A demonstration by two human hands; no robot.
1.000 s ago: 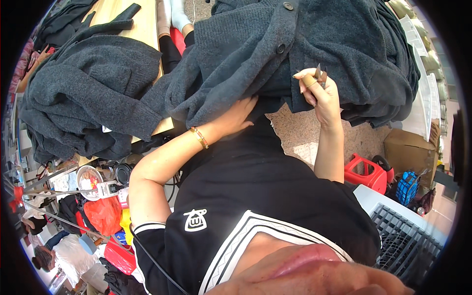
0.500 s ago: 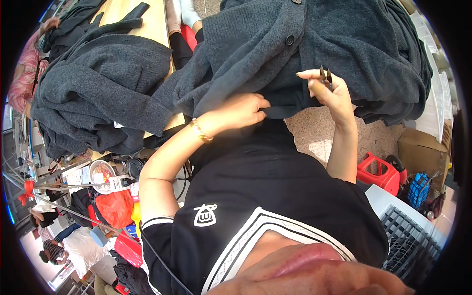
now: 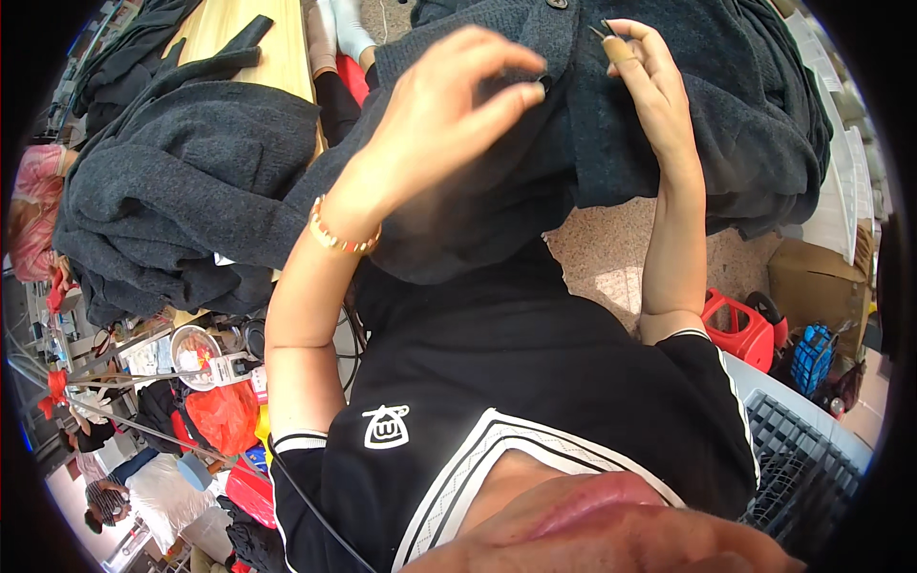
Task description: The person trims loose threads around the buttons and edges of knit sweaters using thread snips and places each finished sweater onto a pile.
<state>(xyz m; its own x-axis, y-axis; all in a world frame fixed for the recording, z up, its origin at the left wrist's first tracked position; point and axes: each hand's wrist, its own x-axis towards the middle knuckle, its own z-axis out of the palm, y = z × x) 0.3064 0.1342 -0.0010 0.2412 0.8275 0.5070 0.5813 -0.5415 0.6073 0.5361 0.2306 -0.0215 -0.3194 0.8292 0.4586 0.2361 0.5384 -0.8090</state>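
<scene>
A dark grey knitted cardigan (image 3: 707, 105) with a buttoned front lies across my lap. My left hand (image 3: 458, 100) is raised over the cardigan's front band, close to a dark button (image 3: 545, 82); its thumb and fingers are apart and hold nothing. My right hand (image 3: 654, 91), over the cardigan's right part, is closed around small thread snips (image 3: 606, 32). The tips of the snips show beyond the fingers, while the rest is hidden in the palm. A tan wrap covers part of one finger on that hand.
More dark grey knitwear (image 3: 191, 181) is piled on a wooden table (image 3: 287, 48) at the left. On the right stand a red plastic stool (image 3: 740, 329), a cardboard box (image 3: 817, 286) and a grey crate (image 3: 802, 449). Another person's pink patterned sleeve (image 3: 38, 177) shows at far left.
My left hand has let go of the cardigan's lower edge and moved up and open. My right hand has moved up with the snips. The cardigan's lower left part now hangs lower over my lap.
</scene>
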